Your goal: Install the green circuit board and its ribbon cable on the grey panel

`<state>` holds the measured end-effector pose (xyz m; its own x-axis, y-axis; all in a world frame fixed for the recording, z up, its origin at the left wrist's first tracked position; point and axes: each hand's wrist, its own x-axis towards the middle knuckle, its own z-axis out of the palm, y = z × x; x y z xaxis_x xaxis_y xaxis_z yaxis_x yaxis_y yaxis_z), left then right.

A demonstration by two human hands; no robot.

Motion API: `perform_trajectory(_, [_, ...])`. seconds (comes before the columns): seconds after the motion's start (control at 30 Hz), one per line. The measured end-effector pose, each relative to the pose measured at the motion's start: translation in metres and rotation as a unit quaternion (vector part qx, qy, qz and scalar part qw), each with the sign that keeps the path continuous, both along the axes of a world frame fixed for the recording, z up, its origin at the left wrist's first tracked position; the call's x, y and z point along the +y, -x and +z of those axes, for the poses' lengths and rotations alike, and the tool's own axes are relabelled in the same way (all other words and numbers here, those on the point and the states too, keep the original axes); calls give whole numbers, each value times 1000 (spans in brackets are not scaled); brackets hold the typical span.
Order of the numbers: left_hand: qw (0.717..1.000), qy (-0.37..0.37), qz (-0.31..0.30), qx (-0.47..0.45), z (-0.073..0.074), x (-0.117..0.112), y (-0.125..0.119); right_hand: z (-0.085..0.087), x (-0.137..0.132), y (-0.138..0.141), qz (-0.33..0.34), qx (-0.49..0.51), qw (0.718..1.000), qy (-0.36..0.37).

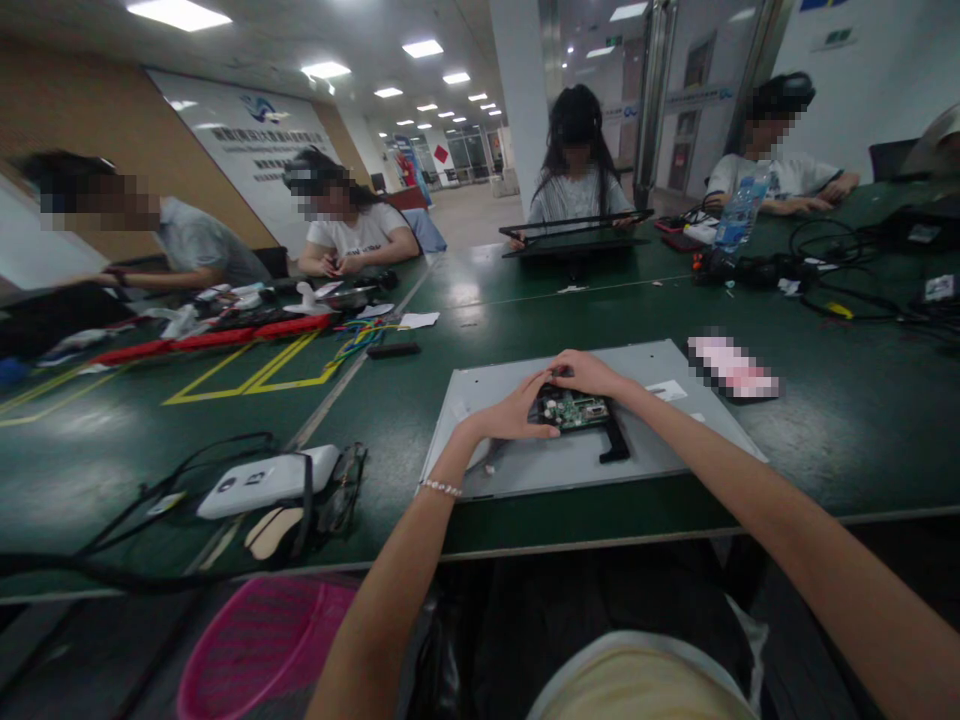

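A green circuit board (576, 412) with a black frame lies over the flat grey panel (487, 390) in front of me. My left hand (517, 412) grips the board's left side, its thumb along the near edge and its fingers reaching to the far corner. My right hand (589, 372) is curled over the board's far edge, its fingertips close to those of my left. What lies right under the fingertips is hidden. A black bracket (615, 442) sticks out toward me at the board's right. A white label (666, 390) is stuck on the panel farther right.
A pink phone-like item (733, 367) lies right of the panel. At left are a white power bank (270, 480), glasses (346, 490) and black cables. A pink basket (262, 650) stands below the table edge. Across the table, a person holds a black frame (577, 228); other people sit nearby.
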<state>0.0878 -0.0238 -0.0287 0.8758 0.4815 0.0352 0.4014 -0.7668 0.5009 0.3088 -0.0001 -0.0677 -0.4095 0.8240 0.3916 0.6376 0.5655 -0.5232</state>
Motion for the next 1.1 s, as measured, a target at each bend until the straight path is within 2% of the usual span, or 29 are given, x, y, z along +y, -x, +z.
perform_trajectory(0.37, [1000, 10, 13, 18, 0, 0, 0, 6, -4, 0, 8, -9, 999, -35])
perform_trajectory(0.77, [1000, 4, -8, -23, 0, 1, 2, 6, -9, 2, -1, -46, 998, -42])
perform_trajectory(1.1, [1000, 3, -9, -28, 1, 0, 0, 6, -8, 1, 17, -10, 999, -44])
